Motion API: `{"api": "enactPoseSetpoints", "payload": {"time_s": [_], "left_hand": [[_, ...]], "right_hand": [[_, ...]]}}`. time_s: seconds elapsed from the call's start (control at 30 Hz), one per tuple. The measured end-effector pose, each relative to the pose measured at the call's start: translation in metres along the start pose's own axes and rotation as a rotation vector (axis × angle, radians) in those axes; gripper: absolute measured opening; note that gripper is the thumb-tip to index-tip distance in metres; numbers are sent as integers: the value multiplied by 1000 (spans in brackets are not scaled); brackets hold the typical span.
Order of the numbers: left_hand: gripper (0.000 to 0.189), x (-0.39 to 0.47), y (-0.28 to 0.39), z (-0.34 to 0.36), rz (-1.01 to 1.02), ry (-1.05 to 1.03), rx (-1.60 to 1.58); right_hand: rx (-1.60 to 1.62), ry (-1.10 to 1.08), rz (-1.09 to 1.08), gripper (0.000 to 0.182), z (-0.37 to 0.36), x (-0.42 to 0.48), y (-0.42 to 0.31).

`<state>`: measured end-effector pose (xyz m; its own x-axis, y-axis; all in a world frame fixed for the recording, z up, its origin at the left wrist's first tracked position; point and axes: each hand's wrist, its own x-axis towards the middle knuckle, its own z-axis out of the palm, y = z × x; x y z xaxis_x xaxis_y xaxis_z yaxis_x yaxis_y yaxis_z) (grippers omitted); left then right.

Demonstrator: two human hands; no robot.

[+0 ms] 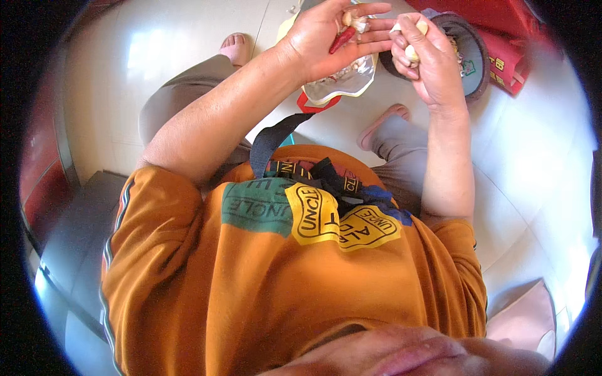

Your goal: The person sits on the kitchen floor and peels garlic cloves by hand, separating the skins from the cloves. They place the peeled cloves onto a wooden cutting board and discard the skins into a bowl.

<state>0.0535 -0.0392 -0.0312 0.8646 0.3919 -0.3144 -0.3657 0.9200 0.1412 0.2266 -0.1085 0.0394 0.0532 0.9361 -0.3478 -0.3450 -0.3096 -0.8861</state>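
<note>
Palm up and fingers spread, my left hand bears a dried red chili and pieces of garlic. At its fingertips my right hand is curled around pale peeled garlic cloves, which show between the fingers. Below my left hand stands a container lined with a clear plastic bag, with pale bits inside; the hand hides part of it. Behind my right hand is a dark round bin with scraps in it, partly covered by that hand.
A red object lies under the near edge of the lined container. A red bag with yellow writing stands right of the bin. My feet rest on the tiled floor either side. A dark strap rises near my lap.
</note>
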Motion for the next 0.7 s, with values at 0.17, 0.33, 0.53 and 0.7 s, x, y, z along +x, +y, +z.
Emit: {"api": "enactPoseSetpoints", "payload": {"time_s": [0.17, 0.33, 0.53, 0.7], "left_hand": [[61, 5, 3, -10, 5, 148, 51], [60, -3, 3, -1, -25, 29, 40], [47, 17, 5, -28, -67, 253, 18], [30, 20, -2, -62, -58, 227, 168]], "right_hand": [[601, -253, 131, 22, -12, 11, -2], [800, 45, 267, 26, -19, 2, 15], [790, 45, 146, 29, -26, 1, 2], [759, 82, 164, 28, -28, 1, 7]]}}
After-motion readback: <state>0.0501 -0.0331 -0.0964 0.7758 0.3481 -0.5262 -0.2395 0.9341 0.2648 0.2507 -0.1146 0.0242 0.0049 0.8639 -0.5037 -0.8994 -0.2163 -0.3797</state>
